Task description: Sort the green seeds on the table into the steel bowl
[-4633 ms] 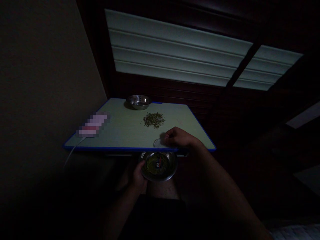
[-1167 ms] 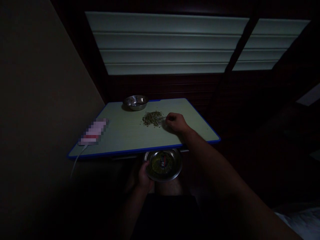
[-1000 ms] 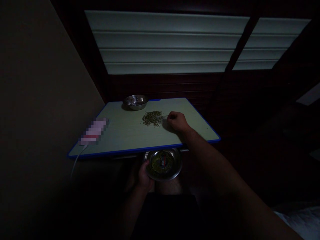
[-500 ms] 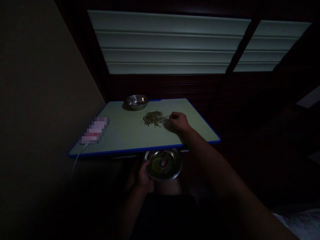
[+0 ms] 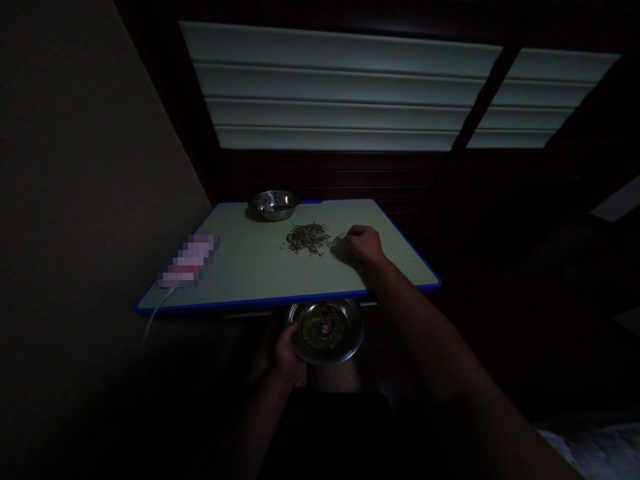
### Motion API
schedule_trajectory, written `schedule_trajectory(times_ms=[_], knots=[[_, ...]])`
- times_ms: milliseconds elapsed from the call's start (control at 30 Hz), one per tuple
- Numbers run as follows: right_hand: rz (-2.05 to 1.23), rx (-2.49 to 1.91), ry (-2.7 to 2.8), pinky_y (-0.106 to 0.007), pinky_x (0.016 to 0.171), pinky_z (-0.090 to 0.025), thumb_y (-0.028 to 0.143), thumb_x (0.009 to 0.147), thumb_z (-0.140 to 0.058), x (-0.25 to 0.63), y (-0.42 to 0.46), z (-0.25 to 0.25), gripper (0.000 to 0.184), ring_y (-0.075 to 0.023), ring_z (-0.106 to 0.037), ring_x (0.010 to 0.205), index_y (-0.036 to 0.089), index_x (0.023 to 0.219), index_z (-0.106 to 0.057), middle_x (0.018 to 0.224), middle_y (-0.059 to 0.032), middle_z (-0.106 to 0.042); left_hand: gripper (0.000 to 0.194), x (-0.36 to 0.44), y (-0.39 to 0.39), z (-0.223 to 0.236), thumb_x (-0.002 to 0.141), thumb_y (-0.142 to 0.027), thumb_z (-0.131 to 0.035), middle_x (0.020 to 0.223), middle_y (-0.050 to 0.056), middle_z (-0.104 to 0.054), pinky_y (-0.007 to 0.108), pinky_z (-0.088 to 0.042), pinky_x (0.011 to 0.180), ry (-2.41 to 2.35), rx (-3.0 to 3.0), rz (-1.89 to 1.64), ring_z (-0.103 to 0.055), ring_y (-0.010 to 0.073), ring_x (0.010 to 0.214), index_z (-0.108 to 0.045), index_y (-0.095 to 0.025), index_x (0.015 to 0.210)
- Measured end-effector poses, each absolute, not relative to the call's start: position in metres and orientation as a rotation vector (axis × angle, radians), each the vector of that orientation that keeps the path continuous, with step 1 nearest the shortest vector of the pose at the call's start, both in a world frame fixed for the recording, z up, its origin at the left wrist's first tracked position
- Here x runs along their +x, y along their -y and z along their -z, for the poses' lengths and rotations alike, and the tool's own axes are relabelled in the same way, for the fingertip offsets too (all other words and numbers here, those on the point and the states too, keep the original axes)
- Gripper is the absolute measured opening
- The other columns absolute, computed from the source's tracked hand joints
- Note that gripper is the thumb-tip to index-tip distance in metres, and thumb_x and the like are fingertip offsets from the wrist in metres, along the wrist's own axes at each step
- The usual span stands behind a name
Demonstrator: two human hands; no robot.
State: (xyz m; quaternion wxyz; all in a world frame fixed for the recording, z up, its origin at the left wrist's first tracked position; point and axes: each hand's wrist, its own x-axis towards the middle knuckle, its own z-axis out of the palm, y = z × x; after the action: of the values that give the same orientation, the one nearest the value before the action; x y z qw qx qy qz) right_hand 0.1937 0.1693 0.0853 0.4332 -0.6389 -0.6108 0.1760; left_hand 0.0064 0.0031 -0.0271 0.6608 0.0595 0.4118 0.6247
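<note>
My left hand grips the left rim of a round steel dish, held below the table's front edge. Small greenish grains lie in the dish, with a little dark packet bearing a red and white mark among them. Over the table, the fingers of my right hand are closed on a thin, see-through piece whose kind I cannot make out. Its tip is at the right edge of a loose pile of small brownish-green grains, spread flat on the tabletop.
The pale table has a blue rim. A shiny steel bowl stands at its back left. A blurred-out phone-like object with a white cable lies at the left. Behind is a dark wooden front with white slatted panels; the room is dim.
My right hand has shifted slightly right, away from the pile, with the see-through piece in it. My left hand and the dish stay almost in place.
</note>
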Motion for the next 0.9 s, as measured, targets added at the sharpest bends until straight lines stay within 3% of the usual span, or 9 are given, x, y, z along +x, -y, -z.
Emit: schedule_trajectory(times_ms=[200,767,900], knots=[[-0.462,-1.533,1.538,-0.027,0.06,-0.037,0.026,0.06,-0.054,0.1932,-0.1728,-0.0811,0.013,-0.0153,-0.052,0.063,0.018,0.06,-0.064,0.058,0.0008,-0.058,0.025,0.0064,-0.0031,0.029,0.067,-0.03,-0.067,0.09,0.013,-0.078,0.046,-0.053,0.095,-0.912,0.112,-1.423,-0.064,0.0369,0.115,-0.074,-0.015,0.085],[-0.669,-1.398,1.634,-0.024,0.056,-0.036,0.027,0.057,-0.053,0.1879,-0.1709,-0.0815,0.012,-0.0127,-0.048,0.058,0.018,0.058,-0.061,0.054,0.0026,-0.054,0.02,0.0061,-0.0041,0.0311,0.067,-0.028,-0.066,0.081,0.01,-0.077,0.046,-0.054,0.094,-0.963,0.104,-1.411,-0.068,0.0355,0.108,-0.073,-0.017,0.083],[-0.701,-1.367,1.648,-0.024,0.057,-0.037,0.026,0.057,-0.053,0.187,-0.1695,-0.0821,0.011,-0.0123,-0.048,0.058,0.018,0.057,-0.06,0.055,0.0027,-0.054,0.025,0.0055,-0.0044,0.0336,0.067,-0.03,-0.067,0.089,0.011,-0.078,0.048,-0.054,0.093,-0.932,0.116,-1.41,-0.067,0.037,0.111,-0.073,-0.016,0.087]])
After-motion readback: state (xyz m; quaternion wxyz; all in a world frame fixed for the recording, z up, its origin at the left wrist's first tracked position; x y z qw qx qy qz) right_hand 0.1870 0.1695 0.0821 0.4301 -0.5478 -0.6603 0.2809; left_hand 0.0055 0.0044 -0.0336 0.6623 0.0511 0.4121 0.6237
